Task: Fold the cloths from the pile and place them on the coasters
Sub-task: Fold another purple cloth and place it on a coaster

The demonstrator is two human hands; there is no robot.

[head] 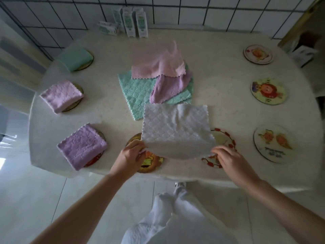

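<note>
L hand (131,154), R hand (228,159) pinch 1 white cloth (175,131); 3 folded cloths (82,147); 5 bare coasters (268,91).

Bare forearms (84,205); white trousers (177,221)

Mid-frame on the round pale stone table (219,85), heap of loose pink, purple and green microfibre cloths (135,92). Just below, white quilted square cloth (175,131), over two round picture coasters (151,164) (225,140). Down the left, folded green cloth (74,59), folded lilac cloth (60,95), folded purple cloth (81,146), each on a coaster. Down the right, three bare round coasters (258,54) (268,91) (273,143). Top centre, behind the heap, white cartons (130,22)
</note>
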